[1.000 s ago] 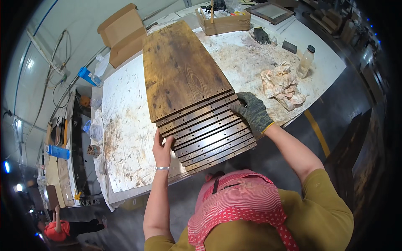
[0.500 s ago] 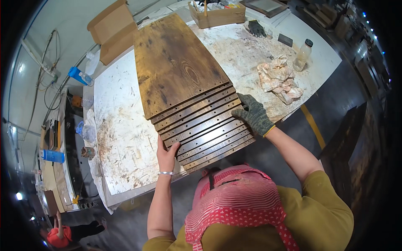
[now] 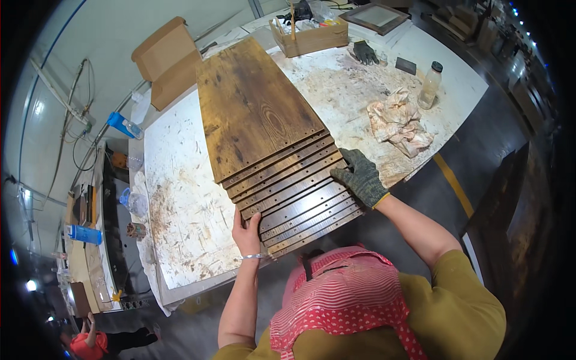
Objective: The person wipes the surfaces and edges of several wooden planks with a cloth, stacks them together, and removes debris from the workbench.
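Note:
A stack of dark-brown wooden boards lies fanned on the white worktable, each board stepped toward me so that a strip with small drilled holes shows. The lowest boards reach over the table's near edge. My bare left hand, with a silver bracelet at the wrist, grips the left side of the stack, thumb on top and fingers partly hidden beneath. On the right side, my right hand in a dark green-grey knit glove holds the edges, its thumb over the top and its other fingertips hidden.
The stained white worktable carries a crumpled cloth, a lidded jar, a dark block, a spare glove, a filled cardboard box and an open carton. Bottles line the left side. Another person stands far lower left.
The view has shifted slightly, so table and stack appear a little lower and to the right. Both hands keep their hold on the boards, whose fanned arrangement looks the same.

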The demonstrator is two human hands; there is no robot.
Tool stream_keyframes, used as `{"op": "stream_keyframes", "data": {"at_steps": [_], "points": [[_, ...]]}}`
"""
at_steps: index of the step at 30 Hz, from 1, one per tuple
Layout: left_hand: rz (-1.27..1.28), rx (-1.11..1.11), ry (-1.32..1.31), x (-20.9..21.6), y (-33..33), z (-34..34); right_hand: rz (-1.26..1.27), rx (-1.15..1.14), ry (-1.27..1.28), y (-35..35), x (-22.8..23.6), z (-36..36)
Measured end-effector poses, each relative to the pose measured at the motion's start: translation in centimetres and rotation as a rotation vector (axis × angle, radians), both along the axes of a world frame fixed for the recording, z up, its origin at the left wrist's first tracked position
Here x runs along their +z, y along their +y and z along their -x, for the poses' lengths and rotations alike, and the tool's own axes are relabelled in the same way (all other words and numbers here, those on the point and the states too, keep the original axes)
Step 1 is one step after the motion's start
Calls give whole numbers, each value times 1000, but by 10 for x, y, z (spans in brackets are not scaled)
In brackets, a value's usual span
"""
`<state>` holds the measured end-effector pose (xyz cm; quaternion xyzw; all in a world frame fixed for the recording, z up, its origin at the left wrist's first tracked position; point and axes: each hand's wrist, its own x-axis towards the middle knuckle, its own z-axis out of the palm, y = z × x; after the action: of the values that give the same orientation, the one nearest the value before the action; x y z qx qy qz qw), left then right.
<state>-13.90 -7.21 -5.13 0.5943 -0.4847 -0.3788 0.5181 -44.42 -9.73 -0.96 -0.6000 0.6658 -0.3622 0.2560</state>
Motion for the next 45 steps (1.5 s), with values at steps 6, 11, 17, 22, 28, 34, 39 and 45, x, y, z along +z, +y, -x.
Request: {"op": "stream_keyframes", "data": {"at_steps": [6,11,17,22,28,34,39,45], "points": [[5,18,-21,7,-3,4,12,-23,-51,-4,1,3],[13,61,-28,6,-7,6,6,-68,-57,-9,6,-4],[-115,-110,-84,0,-21,-45,-63,49,-92,-21,15,14],[98,-240,-169,50,-75,-55,102,108,-26,-71,50,8],[188,-302,-334,46,-121,-32,175,-18,-88,-91,25,-6],[184,-215,-289,49,-120,-28,252,-25,-46,-95,22,-11],[197,-193,-345,49,-126,-30,254,-18,-89,-102,28,-9],[-45,-111,-38,48,-103,-38,136,90,-69,-87,20,12]]}}
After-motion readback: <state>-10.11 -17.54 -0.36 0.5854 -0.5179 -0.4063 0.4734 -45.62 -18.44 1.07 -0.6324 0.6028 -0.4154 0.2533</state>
